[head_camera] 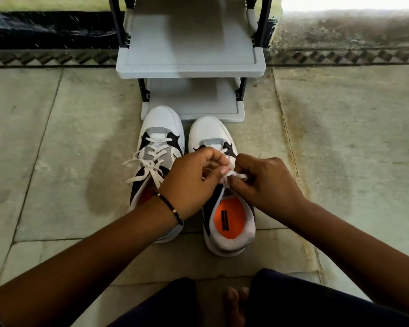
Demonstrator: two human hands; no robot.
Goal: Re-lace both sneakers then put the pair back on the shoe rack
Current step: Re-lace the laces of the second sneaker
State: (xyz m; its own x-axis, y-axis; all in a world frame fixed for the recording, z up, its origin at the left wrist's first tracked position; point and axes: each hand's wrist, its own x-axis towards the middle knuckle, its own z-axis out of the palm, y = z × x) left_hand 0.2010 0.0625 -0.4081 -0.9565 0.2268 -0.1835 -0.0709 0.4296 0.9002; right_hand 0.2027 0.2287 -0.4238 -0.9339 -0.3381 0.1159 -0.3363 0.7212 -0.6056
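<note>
**A:** How far along are we?

**B:** From my feed, more than halfway. The left sneaker (158,159), just left of frame centre, is laced and tied in a bow, its ends trailing left. I'm on the right sneaker (219,185) beside it now; my left hand (191,182) and right hand (265,185) are both pinched narrow on the white lace (234,176) at mid-frame, over the tongue.

**A:** And what's left?

**B:** Finishing that knot, I'd judge, then lifting both onto the shoe rack (190,67) at top centre. Its two grey shelves look bare, and both sneakers sit on the stone floor (57,138), toes just short of the lower shelf.

**A:** Anything you can't see?

**B:** My fingers cover the right sneaker's eyelets, so I can't confirm its lacing. The rack's top is cut off.
</note>
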